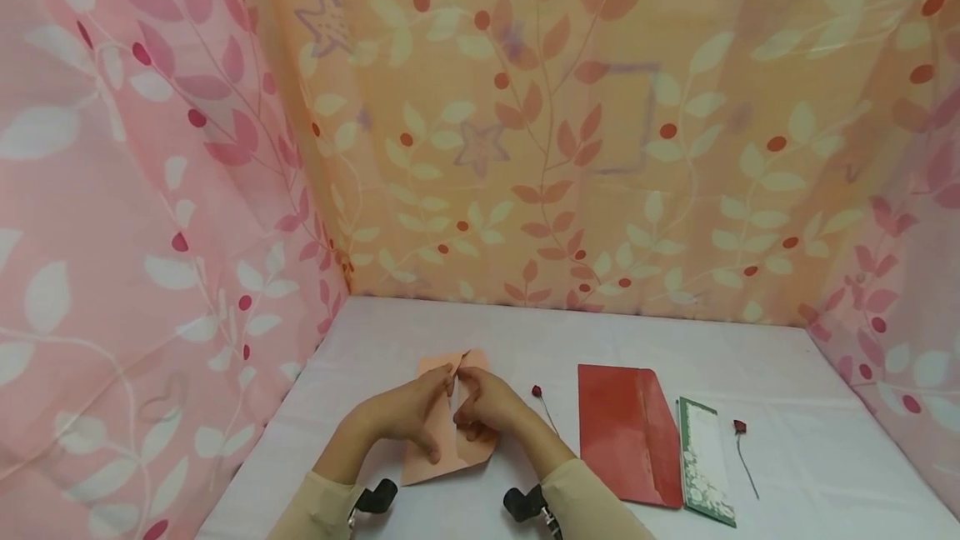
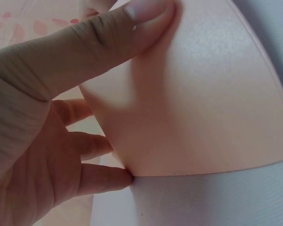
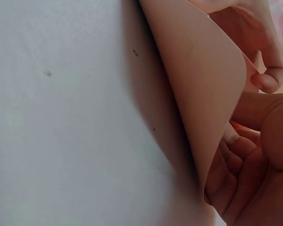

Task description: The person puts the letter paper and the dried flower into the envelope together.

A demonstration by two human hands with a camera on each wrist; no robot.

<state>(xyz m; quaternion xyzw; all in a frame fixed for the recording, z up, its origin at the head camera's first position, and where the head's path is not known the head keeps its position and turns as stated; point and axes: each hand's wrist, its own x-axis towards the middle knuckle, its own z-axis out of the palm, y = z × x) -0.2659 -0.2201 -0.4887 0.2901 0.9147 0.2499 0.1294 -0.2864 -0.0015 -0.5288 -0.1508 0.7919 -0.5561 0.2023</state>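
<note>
A pale pink envelope (image 1: pixel 441 465) lies tilted on the white cloth, slightly left of the middle in the head view. My left hand (image 1: pixel 408 413) grips its left part. In the left wrist view the thumb lies across the pink paper (image 2: pixel 217 108), while the other fingers reach behind its edge. My right hand (image 1: pixel 489 403) holds the right part, its fingers curled at the lifted flap (image 3: pixel 198 70) in the right wrist view. Both hands' fingertips come close together near the envelope's top. Whatever is inside the envelope is hidden.
To the right lie a red envelope (image 1: pixel 615 432) and a green-bordered floral card (image 1: pixel 705 457). One small dried red rose (image 1: pixel 537 391) is beside my right forearm; another rose (image 1: pixel 740 427) lies right of the card. Patterned curtains (image 1: pixel 480 123) enclose the table's back and sides.
</note>
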